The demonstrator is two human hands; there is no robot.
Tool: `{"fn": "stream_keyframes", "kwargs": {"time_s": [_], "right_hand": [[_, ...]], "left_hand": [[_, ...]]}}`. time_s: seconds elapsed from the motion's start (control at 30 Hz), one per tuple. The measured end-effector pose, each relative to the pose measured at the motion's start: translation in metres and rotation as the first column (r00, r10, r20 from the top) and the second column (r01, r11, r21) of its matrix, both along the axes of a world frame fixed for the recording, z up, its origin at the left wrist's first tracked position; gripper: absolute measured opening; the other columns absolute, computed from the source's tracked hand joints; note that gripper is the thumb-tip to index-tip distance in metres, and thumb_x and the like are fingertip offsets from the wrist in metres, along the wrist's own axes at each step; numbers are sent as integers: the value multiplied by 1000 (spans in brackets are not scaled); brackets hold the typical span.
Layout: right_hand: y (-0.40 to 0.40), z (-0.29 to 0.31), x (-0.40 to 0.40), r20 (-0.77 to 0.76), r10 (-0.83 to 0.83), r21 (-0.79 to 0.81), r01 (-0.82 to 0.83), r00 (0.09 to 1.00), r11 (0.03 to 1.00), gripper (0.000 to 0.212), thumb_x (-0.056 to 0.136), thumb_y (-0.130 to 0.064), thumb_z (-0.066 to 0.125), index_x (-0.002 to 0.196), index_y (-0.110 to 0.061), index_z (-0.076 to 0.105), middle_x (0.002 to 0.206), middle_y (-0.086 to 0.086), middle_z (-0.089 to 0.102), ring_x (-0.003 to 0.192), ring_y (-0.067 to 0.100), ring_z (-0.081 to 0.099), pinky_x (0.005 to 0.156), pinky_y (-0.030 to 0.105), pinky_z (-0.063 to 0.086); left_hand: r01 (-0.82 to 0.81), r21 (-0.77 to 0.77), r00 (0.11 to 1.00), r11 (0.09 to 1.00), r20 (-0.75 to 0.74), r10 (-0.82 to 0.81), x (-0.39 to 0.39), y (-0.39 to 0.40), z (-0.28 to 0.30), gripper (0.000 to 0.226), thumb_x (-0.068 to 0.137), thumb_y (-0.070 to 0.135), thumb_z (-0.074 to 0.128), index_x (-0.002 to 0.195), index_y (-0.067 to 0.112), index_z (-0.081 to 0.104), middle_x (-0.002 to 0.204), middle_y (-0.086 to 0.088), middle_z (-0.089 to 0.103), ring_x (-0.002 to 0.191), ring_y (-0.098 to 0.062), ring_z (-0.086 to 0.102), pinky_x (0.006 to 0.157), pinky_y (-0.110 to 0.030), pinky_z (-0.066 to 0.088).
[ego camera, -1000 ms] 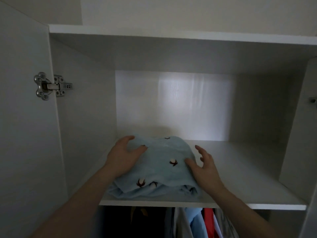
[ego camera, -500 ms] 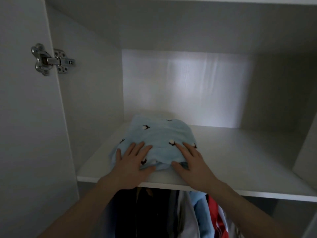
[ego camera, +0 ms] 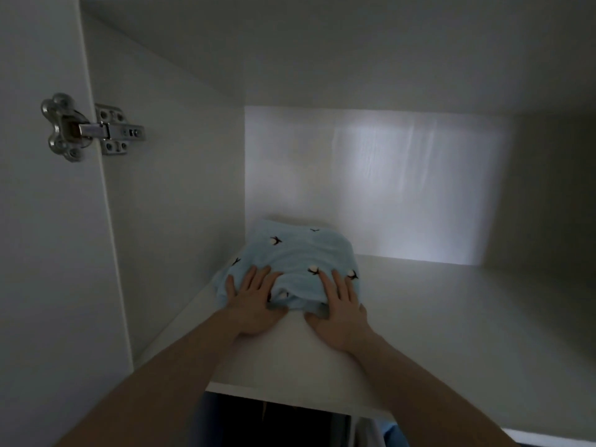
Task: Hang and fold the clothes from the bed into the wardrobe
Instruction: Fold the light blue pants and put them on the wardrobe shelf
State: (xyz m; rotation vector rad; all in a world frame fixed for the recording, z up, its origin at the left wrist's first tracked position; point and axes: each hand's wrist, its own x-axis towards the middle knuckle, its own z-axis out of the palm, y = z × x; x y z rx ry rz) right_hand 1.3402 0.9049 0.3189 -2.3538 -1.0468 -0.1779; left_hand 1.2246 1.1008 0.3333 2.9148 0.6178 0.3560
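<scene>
Since the earlier frames, the folded garment [ego camera: 292, 262] has been pushed deeper onto the wardrobe shelf [ego camera: 451, 324], from its front edge toward the back-left corner, and both forearms are now reached further in. The garment, light blue with a small dark-and-white sprig print, is seen lying folded on the shelf at about 10 o'clock from the frame centre's lower half, close beside the left side wall and short of the pale back panel [ego camera: 387, 182]. The left hand [ego camera: 254, 301] is laid flat on the garment's near-left edge, fingers straight and spread toward 12 o'clock, nothing gripped. The right hand [ego camera: 342, 308] is pressed likewise on the near-right edge, fingers extended, thumb resting on the shelf. To the right, toward 3 o'clock, bare shelf surface is shown. A metal hinge [ego camera: 93, 127] is fixed at 9 o'clock, joining the open door [ego camera: 42, 253] to the side wall. Below the shelf's front edge, at 6 o'clock, hanging clothes [ego camera: 380, 433] are partly visible in shadow.
</scene>
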Motion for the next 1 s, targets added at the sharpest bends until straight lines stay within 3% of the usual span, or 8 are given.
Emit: {"fn": "stream_keyframes", "kwargs": {"time_s": [0.13,0.63,0.87,1.0], "right_hand": [[25,-3,23,1,19,-16,-19,1000,1000,100,86,-69,59,157,-52,-9,170,-15,-12,158,26,-9,121,61,19],[89,-7,91,43,45,-42,-43,998,998,96,91,-69,52,158,-47,-14,169,-14,-18,158,25,-12,123,58,18],[101,-7,105,50,56,-35,-54,997,998,98,90,-69,52,158,-47,-16,169,-14,-20,158,25,-14,123,59,17],[103,-9,108,52,55,-50,-53,997,997,99,90,-69,52,158,-47,-17,169,-14,-21,158,25,-13,123,59,16]], "left_hand": [[-26,-5,994,1000,101,26,23,22,-15,114,60,91,7,161,39,2,171,10,-8,157,-17,-12,120,-58,-19],[-61,26,951,998,305,50,92,88,-31,98,71,86,20,158,41,22,169,12,14,157,-15,7,121,-57,-10],[-82,36,951,996,301,67,106,100,-30,100,70,87,18,159,41,19,170,13,12,157,-14,5,122,-56,-11],[-93,72,944,993,323,65,107,99,-31,98,73,85,21,158,37,27,168,9,20,157,-17,13,122,-59,-6]]}}
